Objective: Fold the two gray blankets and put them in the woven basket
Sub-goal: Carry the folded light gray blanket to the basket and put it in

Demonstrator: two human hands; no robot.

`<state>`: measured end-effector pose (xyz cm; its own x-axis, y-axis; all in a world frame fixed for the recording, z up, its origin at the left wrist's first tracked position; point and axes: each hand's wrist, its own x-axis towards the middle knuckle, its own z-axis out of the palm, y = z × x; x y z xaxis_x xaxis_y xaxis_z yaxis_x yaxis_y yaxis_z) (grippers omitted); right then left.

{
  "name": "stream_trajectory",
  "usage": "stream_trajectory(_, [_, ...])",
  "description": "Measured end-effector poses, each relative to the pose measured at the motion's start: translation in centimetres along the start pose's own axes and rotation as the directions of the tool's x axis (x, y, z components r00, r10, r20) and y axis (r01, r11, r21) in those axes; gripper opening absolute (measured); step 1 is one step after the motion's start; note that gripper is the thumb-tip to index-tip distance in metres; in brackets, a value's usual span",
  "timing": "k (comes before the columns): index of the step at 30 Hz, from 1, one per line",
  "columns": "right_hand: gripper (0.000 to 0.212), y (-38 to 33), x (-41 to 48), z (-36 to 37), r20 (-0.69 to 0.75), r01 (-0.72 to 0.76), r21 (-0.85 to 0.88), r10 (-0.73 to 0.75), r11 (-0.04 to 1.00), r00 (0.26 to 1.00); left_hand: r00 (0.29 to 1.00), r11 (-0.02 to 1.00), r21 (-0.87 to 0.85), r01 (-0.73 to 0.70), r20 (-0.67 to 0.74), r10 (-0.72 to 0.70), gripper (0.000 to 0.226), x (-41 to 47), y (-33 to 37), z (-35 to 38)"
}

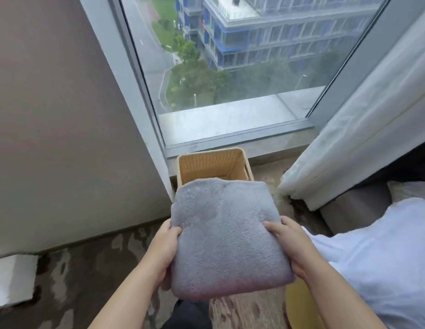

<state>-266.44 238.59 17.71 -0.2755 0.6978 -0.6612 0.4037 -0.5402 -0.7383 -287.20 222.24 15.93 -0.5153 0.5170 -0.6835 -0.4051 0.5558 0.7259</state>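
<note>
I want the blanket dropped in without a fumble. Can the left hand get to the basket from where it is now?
Probably yes. The left hand grips the folded blanket together with the right hand, and the basket stands open just ahead by the window. Nothing lies between; only the blanket hides its near rim.

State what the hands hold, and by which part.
A folded gray blanket, gripped at its two side edges: left hand on the left edge, right hand on the right.

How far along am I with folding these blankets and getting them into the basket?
One gray blanket is folded, held by the left hand and right hand above the woven basket. The visible part of the basket is empty. Lowering it in remains; the second blanket isn't in view.
</note>
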Motion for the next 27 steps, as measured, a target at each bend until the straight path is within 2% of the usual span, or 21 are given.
stream_trajectory(3, [0.009, -1.4, 6.7, 1.3, -0.062, -0.03, -0.013, 0.029, 0.999, 0.998, 0.992, 0.985, -0.142, 0.097, 0.09, -0.085, 0.025, 6.9, 2.4, 0.8])
stream_trajectory(6, [0.006, -2.5, 13.2, 2.7, -0.084, -0.067, -0.001, 0.067, 0.998, 0.994, 0.983, 0.979, -0.144, 0.143, 0.139, -0.123, 0.047, 13.7, 4.2, 1.3])
stream_trajectory(8, [0.008, -3.3, 17.2, 3.7, -0.065, -0.107, -0.003, 0.106, 0.994, 0.992, 0.983, 0.984, -0.095, 0.153, 0.113, -0.142, 0.054, 18.1, 5.4, 1.5])
stream_trajectory(11, [0.016, -4.0, 22.6, 4.9, 0.021, -0.209, 0.009, 0.209, 0.978, 0.978, 0.977, 0.974, -0.089, 0.21, 0.06, -0.206, 0.051, 23.9, 6.4, 1.5])
stream_trajectory(14, [0.025, -4.2, 26.9, 5.7, 0.104, -0.354, 0.005, 0.352, 0.935, 0.93, 0.96, 0.954, -0.104, 0.281, 0.021, -0.28, 0.05, 27.5, 6.5, 1.8])
stream_trajectory(17, [0.031, -4.6, 30.9, 5.9, 0.142, -0.42, -0.054, 0.424, 0.906, 0.895, 0.952, 0.95, -0.095, 0.298, -0.042, -0.303, 0.05, 30.1, 6.7, 2.7])
stream_trajectory(22, [0.044, -6.1, 37.9, 5.8, 0.178, -0.439, -0.199, 0.472, 0.876, 0.863, 0.899, 0.897, -0.075, 0.435, -0.012, -0.437, 0.026, 34.3, 7.3, 4.3])
stream_trajectory(27, [0.047, -5.2, 45.2, 6.2, 0.174, -0.389, -0.36, 0.47, 0.848, 0.865, 0.837, 0.836, -0.184, 0.516, -0.096, -0.538, 0.037, 39.5, 6.4, 6.6])
